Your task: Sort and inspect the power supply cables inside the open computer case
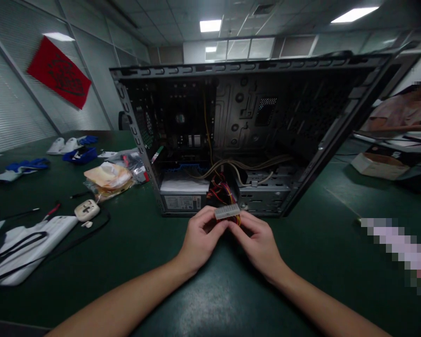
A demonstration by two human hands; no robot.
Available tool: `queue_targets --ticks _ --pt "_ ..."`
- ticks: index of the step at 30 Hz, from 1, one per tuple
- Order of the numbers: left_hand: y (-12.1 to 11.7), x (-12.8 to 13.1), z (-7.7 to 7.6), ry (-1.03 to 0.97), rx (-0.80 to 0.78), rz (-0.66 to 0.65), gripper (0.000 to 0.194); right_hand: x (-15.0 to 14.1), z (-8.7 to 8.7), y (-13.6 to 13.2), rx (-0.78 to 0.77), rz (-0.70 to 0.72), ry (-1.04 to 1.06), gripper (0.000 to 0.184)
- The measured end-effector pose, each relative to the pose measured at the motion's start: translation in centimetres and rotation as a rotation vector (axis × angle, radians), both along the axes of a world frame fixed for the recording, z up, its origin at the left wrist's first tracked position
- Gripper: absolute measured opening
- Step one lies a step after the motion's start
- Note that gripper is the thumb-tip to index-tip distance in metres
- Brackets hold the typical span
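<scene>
Left hand (204, 236) and right hand (257, 238) pinch a pale, ridged plastic plug (227, 212) at its two ends, just in front of the computer case (231, 69). Thin, tangled red and yellow wires (220, 188) run from the plug into the case, a boxy shell of dark, slotted metal. Beneath it spreads a smooth green table (210, 299); to its left lie a crinkly clear bag (137, 161) and a crumpled blue-and-white glove (28, 165).

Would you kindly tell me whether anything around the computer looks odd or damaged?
Nothing looks clearly spilled or broken. The bagged bread-like item, left of the open computer case, looks odd there, as it may be food.
</scene>
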State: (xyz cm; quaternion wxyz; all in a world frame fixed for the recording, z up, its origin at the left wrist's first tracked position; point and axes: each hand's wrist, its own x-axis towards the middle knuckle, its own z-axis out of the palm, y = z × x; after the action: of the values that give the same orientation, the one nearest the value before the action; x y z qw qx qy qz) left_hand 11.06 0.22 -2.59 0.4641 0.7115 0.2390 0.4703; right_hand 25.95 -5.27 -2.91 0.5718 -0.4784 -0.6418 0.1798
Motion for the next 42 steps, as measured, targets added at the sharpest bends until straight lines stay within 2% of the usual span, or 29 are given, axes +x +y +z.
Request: queue_targets --ticks 10,19,29,35,42 --pt "-0.20 -0.05 0.53 -0.013 -0.041 -0.012 0.017 -0.03 0.29 0.05 -0.064 0.060 0.040 0.024" --pt "-0.08 -0.01 0.06 -0.021 -0.077 0.013 0.016 -0.06 0.21 0.22 -0.073 0.052 0.041 0.024" --pt "-0.06 0.14 -0.07 -0.070 -0.153 -0.034 0.018 0.13 -0.24 0.32 -0.030 -0.006 0.011 0.021" --pt "0.15 -0.05 0.42 -0.037 -0.090 -0.025 0.014 0.17 0.12 0.26 -0.047 0.035 0.029 0.021" --pt "0.14 -0.07 0.48 -0.046 -0.089 -0.024 0.015 0.26 0.71 0.20 -0.034 0.072 0.015 0.025"
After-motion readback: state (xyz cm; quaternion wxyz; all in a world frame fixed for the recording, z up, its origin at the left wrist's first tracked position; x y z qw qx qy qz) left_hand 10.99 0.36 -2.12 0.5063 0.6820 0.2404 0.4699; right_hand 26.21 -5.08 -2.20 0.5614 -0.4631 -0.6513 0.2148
